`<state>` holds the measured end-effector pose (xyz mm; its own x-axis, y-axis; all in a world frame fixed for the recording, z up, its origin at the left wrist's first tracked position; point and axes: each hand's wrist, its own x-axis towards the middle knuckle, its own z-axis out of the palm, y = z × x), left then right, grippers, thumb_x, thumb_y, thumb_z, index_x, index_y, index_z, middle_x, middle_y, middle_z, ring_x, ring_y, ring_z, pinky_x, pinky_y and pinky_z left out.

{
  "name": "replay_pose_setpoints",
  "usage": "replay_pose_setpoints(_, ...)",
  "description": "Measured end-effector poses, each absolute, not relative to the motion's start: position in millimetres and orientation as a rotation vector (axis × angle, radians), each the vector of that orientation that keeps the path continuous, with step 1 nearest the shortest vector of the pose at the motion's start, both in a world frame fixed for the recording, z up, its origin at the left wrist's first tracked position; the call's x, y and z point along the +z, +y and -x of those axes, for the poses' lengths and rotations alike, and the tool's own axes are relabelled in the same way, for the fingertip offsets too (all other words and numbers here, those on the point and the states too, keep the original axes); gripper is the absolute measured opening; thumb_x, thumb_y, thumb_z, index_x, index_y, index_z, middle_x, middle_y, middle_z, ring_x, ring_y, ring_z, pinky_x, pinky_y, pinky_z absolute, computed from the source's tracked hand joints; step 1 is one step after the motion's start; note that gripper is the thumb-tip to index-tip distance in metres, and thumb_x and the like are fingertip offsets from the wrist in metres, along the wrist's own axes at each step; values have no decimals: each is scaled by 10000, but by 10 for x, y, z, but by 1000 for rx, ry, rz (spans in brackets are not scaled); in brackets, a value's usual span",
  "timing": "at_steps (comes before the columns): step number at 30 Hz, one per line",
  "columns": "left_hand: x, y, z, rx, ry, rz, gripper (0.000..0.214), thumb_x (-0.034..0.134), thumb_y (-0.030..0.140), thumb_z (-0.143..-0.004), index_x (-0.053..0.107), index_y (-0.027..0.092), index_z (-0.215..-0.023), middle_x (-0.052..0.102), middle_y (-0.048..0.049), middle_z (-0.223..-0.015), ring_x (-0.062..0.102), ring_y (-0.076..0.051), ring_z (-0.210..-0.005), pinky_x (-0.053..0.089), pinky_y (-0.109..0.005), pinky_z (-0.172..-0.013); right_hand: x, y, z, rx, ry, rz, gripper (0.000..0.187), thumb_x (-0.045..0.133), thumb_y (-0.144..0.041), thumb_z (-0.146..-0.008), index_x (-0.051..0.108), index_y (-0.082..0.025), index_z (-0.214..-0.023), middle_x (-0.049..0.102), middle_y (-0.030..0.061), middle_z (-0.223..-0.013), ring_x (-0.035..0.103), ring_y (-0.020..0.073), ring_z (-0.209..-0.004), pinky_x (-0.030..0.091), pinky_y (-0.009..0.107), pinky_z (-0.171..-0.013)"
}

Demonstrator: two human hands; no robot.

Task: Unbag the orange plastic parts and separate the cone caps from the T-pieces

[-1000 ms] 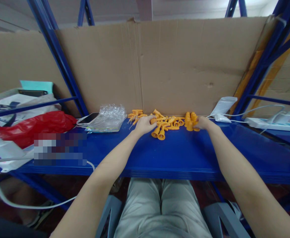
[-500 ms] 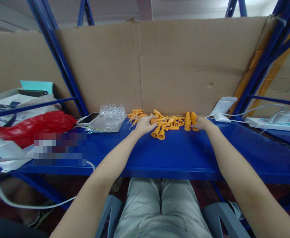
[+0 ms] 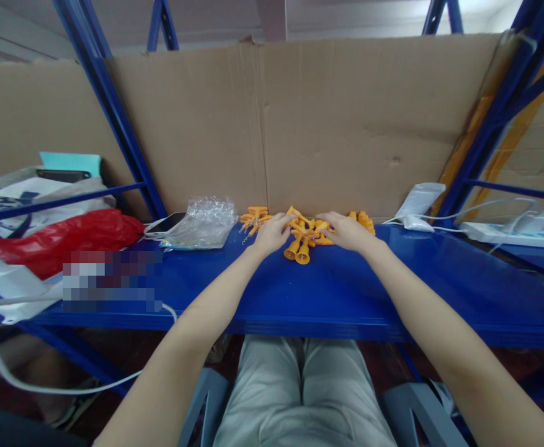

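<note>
Orange corkscrew parts lie in a loose pile (image 3: 303, 240) at the back of the blue shelf, some with T-shaped handles, some with bare metal spirals. Two bell-shaped pieces (image 3: 302, 255) point toward me at the pile's front. At the pile's left side, my left hand (image 3: 270, 233) is curled with thumb and fingers around an orange corkscrew part, mostly hidden. My right hand (image 3: 345, 231) reaches over the pile's right side, fingers stretched out and nothing visibly gripped. Behind its wrist stand several orange pieces (image 3: 366, 221), partly covered. More corkscrews (image 3: 254, 217) lie left of my left hand.
Clear plastic bags (image 3: 204, 225) and a phone (image 3: 167, 223) lie to the left, near a red bag (image 3: 71, 239). A white adapter with cables (image 3: 418, 222) and a power strip (image 3: 516, 234) are at the right. Cardboard (image 3: 337, 124) walls off the back.
My right hand has left the upright orange pieces at the right and moved left over the pile. My left hand has stayed at nearly the same spot.
</note>
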<state>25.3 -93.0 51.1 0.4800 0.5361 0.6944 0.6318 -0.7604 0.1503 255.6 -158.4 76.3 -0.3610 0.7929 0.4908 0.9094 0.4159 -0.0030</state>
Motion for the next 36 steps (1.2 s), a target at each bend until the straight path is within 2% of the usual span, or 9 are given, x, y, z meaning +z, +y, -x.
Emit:
replay_pose_setpoints(4,475,-875,-272,-1165,-882,2628,420,454,66,-882,652,210,-1224,662,-80,-1150,625,-199,-1096,493,-373,-1002,683,-1633,-2312,-348,-2405,1253,458,473,-213,-943,525,-235,-1398,624,102,-1338,601,256,-1211,482,437,-997)
replay_pose_setpoints(9,435,-796,-285,-1223,-730,2655,419,436,32,-875,666,177,-1194,637,-107,-1208,603,-206,-1143,483,-383,-1020,618,-1660,-2226,-251,-2510,1091,446,518,-207,-921,580,-198,-1363,635,109,-1333,603,242,-1216,463,421,-1035)
replay_pose_setpoints(14,411,-747,-281,-1278,-630,2690,392,446,50,-894,673,195,-1179,601,-102,-1270,583,-196,-1200,471,-377,-1044,586,-1625,-2272,-225,-2493,1147,472,568,-255,-905,574,-230,-1376,674,88,-1277,648,244,-1147,482,410,-1002)
replay_pose_setpoints(21,393,-727,-281,-1241,-596,2765,406,441,67,-901,658,211,-1212,586,-101,-1300,572,-207,-1228,451,-429,-1079,508,-1595,-2234,-227,-2442,1213,433,552,-320,-934,595,-191,-1345,747,101,-1093,707,236,-956,511,366,-875)
replay_pose_setpoints(23,390,-727,-279,-1250,-605,2754,420,442,56,-884,647,194,-1223,578,-110,-1316,562,-214,-1243,437,-440,-1097,511,-1597,-2224,-255,-2419,1235,438,553,-345,-935,602,-174,-1335,753,114,-1060,703,248,-963,506,378,-880)
replay_pose_setpoints(27,390,-729,-279,-1262,-616,2741,414,467,67,-866,628,170,-1233,588,-119,-1305,553,-224,-1254,423,-450,-1115,548,-1599,-2246,-367,-2346,1324,403,535,-357,-944,641,-176,-1289,706,130,-1202,673,268,-1074,482,416,-959)
replay_pose_setpoints(29,390,-729,-283,-1264,-612,2736,401,487,85,-865,626,180,-1229,599,-111,-1291,561,-219,-1243,429,-446,-1110,565,-1596,-2265,-399,-2290,1380,398,520,-370,-951,650,-178,-1275,709,118,-1199,668,268,-1095,481,413,-974)
replay_pose_setpoints(33,400,-741,-297,-1285,-598,2720,395,503,87,-851,634,170,-1214,631,-108,-1253,589,-204,-1201,450,-417,-1085,579,-1586,-2295,-391,-2180,1487,414,501,-405,-954,644,-194,-1281,755,91,-1069,701,261,-1022,526,384,-909)
replay_pose_setpoints(36,426,-790,-316,-1295,-656,2733,354,518,113,-850,665,166,-1168,690,-95,-1171,636,-200,-1113,491,-399,-1024,579,-1573,-2312,-394,-2143,1539,411,505,-405,-950,646,-200,-1276,752,95,-1083,708,267,-1006,540,385,-880)
